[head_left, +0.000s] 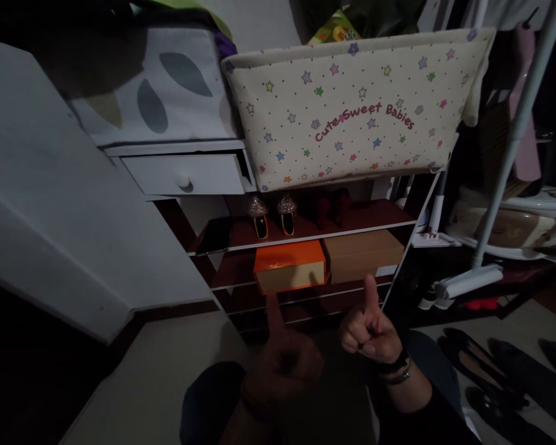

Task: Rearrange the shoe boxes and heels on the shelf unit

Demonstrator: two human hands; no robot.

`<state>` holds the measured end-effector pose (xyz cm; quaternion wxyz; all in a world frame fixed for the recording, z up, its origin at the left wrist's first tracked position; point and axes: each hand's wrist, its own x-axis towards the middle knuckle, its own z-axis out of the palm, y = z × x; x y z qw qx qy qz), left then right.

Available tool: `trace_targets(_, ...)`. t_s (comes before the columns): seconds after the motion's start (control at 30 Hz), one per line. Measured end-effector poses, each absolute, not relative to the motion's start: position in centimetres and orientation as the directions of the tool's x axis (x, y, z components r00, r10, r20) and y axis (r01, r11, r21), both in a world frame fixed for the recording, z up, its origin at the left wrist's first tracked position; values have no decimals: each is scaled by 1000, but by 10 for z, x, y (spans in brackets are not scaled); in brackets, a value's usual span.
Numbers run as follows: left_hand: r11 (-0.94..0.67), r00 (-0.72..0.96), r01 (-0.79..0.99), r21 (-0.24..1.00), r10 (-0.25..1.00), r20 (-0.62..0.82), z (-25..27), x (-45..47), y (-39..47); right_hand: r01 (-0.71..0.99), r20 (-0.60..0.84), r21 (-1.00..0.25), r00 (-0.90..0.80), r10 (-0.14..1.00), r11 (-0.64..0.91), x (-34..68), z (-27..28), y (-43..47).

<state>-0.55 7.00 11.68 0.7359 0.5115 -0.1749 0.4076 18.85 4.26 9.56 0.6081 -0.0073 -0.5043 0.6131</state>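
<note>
My left hand (282, 361) is a closed fist with the thumb up, in shadow low in the middle. Just right of it, my right hand (370, 330) makes the same thumbs-up fist, with dark bands on the wrist. Neither holds anything. Both hover in front of a low shoe rack (380, 225). On its shelves sit an orange shoebox (290, 266) and a brown shoebox (361, 253). Above them stand glittery shoes (272, 216) and dark red shoes (332, 207).
A star-printed fabric bin (352, 105) reading "Cute Sweet Babies" sits on top of the rack. A white drawer (185, 173) is slightly open at left. A white panel (50, 204) fills the left. Black shoes (500, 377) lie on the floor at right near a white pole stand (505, 167).
</note>
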Motion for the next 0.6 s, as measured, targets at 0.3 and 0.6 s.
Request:
trace_targets(0.3, 206, 606, -788, 581, 433, 668, 111, -2, 76, -729, 546, -646, -236, 804, 225, 191, 99, 38)
trace_targets(0.6, -48, 631, 14, 999, 775, 28, 83, -5, 98, 134, 355, -923, -67, 932, 361, 204, 106, 53)
